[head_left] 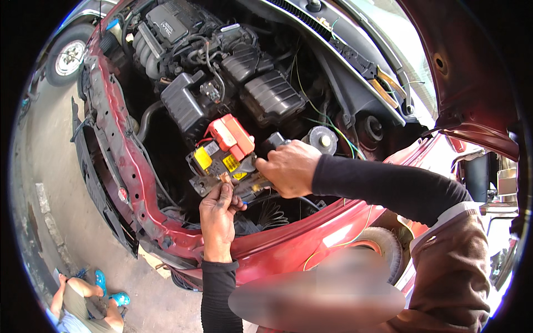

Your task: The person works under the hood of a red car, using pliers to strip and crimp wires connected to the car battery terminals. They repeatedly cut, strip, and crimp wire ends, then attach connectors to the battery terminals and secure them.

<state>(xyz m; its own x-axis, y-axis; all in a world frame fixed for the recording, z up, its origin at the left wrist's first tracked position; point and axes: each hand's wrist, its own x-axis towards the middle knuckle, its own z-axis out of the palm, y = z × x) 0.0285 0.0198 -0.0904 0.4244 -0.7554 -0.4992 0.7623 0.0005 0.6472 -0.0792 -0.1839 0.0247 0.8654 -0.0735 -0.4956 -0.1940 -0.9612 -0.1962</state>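
A car battery (214,161) with yellow labels and a red terminal cover (232,136) sits in the engine bay. At its near edge my left hand (217,215) is closed, thumb against fingers. A small copper-coloured piece (225,178) shows at its fingertips, but I cannot make out what it is. My right hand (292,170) curls closed at the battery's right side, next to a metal bracket. Whatever its fingers grip is hidden. Just beyond that hand are a small black block (274,141) and a round reservoir cap (321,140).
The engine (169,25) and black plastic boxes (272,94) fill the bay's far side. Yellow-handled pliers (390,87) lie on the cowl. Loose thin wires (347,133) run past my right forearm. The raised hood (466,72) overhangs at right. Someone in blue clogs (120,299) sits lower left.
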